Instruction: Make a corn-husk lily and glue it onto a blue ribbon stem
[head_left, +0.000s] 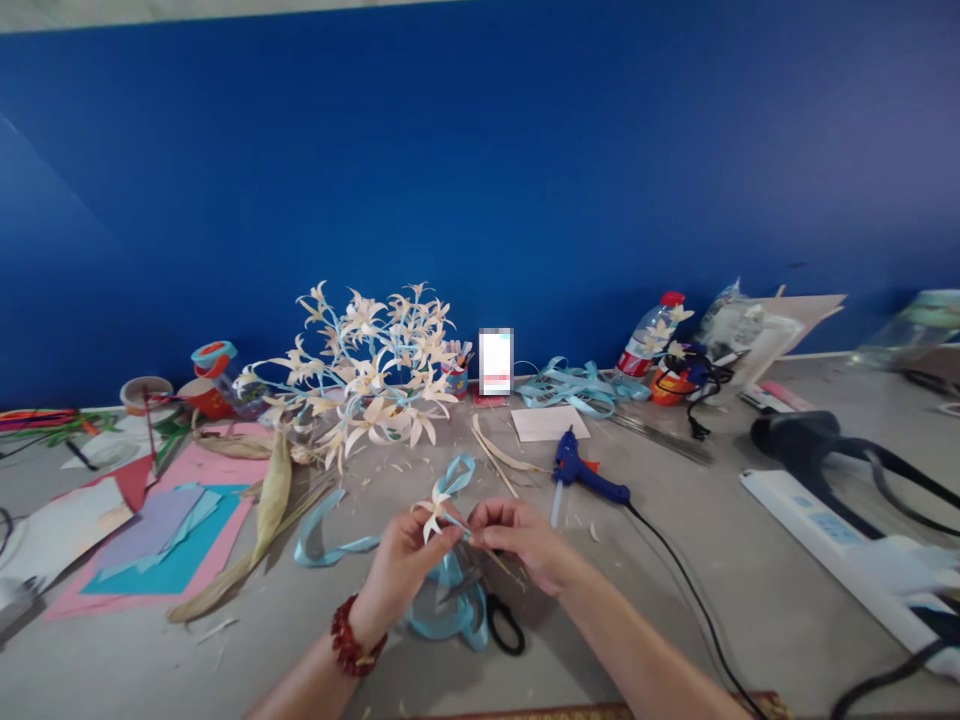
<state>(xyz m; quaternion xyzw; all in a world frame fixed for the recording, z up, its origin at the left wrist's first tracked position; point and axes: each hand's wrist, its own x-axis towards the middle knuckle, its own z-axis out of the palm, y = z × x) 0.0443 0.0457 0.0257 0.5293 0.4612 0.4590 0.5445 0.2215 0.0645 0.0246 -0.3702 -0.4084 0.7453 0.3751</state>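
My left hand (405, 555), with a red bead bracelet at the wrist, is closed on a small cream flower (435, 510), its petals showing above the fingers. Opposite it, my right hand (529, 545) pinches the flower's thin stem, partly wrapped in light blue. Exactly how the ribbon lies between the fingertips is too small to make out. Light blue ribbon (450, 628) loops on the table below and behind both hands. Under them lies a pair of scissors (507, 626) with a black handle, its blades partly covered by ribbon.
A bunch of cream flowers (367, 370) stands behind. A blue glue gun (589, 475) with a black cord lies right of centre, before a ribbon pile (570, 385). Dried husks (274, 490) and coloured paper (161, 540) are left; a power strip (832, 555) is right.
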